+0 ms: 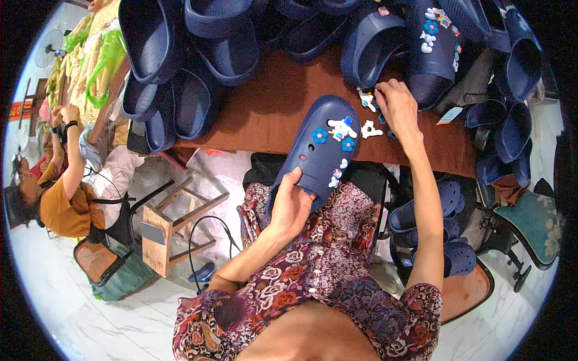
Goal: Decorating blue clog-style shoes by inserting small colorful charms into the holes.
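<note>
A navy foam clog [296,157] is held tilted over my lap, toe pointing up, with my left hand [291,204] gripping its heel end. White cartoon charms and two blue flower charms [320,136] sit on its upper, and more small charms line its right side. Beyond it, my right hand [397,108] rests low over the brown table [271,102], fingers bent and drawn together. Its fingertips touch or nearly touch a white charm [366,100]; whatever they pinch is hidden. Another white charm [371,129] lies on the table just below that hand.
Navy clogs [226,51] crowd the table's back and left. A decorated clog [430,60] stands beyond my right hand. More clogs [460,259] rest on a chair at lower right. A wooden stool [158,240] stands left, near another person [69,204] sitting and working.
</note>
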Demonstrator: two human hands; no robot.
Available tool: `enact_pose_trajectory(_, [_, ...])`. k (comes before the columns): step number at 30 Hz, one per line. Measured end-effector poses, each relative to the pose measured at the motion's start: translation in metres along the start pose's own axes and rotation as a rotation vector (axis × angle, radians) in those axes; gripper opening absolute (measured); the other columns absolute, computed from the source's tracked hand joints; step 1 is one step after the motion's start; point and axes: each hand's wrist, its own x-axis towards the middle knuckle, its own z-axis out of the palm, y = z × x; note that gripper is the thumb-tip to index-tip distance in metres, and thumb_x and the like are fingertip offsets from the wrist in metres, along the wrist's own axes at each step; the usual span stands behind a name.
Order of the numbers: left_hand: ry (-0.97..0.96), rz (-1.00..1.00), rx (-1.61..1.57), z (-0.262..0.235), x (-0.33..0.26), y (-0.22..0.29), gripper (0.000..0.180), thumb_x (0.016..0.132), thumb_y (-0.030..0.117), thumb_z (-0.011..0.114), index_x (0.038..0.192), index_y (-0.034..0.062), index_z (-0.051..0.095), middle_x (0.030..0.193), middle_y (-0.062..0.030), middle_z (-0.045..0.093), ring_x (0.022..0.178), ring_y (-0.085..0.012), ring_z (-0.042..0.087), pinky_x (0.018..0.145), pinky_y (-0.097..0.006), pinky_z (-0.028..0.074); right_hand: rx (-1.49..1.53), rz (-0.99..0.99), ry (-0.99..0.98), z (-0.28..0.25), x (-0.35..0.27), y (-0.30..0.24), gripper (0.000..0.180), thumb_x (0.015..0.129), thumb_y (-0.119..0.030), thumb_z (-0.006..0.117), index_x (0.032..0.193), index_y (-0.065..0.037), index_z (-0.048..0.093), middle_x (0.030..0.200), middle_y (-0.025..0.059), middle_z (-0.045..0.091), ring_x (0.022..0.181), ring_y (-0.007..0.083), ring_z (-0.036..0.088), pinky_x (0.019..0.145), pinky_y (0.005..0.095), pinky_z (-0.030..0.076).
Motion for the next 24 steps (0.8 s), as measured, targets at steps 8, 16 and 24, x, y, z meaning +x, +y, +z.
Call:
enact_pose_trajectory(8, [-0.019,-0.020,-0.020,0.005,0.006,-0.002,0.047,0.093,0.031,0.053,0.131,0.0055,0.045,0.132,-0.0096,0.054,0.121,-0.0235,0.052,0.106,-0.044,0.037,0.832,0.302,-0.114,-0.063,-0.026,-0.064,0.012,0.086,-0.009,0.062,0.096,-0.004,0.065,0.089,0.0077,0.065,0.081,0.0168,0.064,0.068,0.0291,0.050])
enact_pose_trajectory(16, [-0.021,0.045,0.033,0.014,0.009,-0.008,0.042,0.096,0.032,0.052,0.128,0.0060,0.049,0.128,-0.0066,0.056,0.119,-0.0182,0.053,0.105,-0.039,0.038,0.755,-0.053,-0.109,-0.079,-0.042,-0.112,0.015,0.076,-0.012,0.070,0.090,-0.009,0.071,0.086,0.0066,0.060,0.090,0.0260,0.058,0.081,0.0378,0.045])
enact_pose_trajectory(24, [-0.062,0.148,0.180,0.016,0.000,-0.015,0.032,0.099,0.017,0.049,0.127,0.0021,0.051,0.124,-0.0070,0.057,0.112,-0.0146,0.055,0.098,-0.032,0.044,0.571,-0.085,-0.110,-0.079,-0.047,-0.114,0.015,0.075,-0.017,0.073,0.089,-0.014,0.073,0.090,0.0030,0.056,0.098,0.0234,0.051,0.086,0.0371,0.035])
